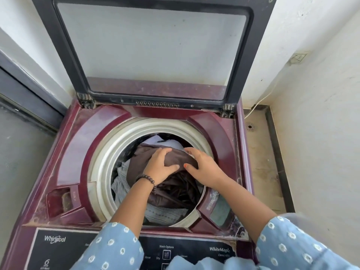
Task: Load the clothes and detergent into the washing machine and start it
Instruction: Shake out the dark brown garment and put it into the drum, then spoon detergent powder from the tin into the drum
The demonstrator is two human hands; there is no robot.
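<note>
**readable text on the washer's panel**

all legible print sits on the black control panel (58, 248) at the front edge of the maroon washing machine (81, 145). at left stands the brand "whirlpool", with a large "6" lower down above tiny unreadable print. mid-panel reads "wash options", with "rinse" and "dry" below. at right, "whitemagic" over "classic", partly hidden by a blue sleeve (288, 248).

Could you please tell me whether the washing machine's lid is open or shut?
Open: the dark-framed glass lid stands raised behind the drum, where both hands press a brown garment.
</note>
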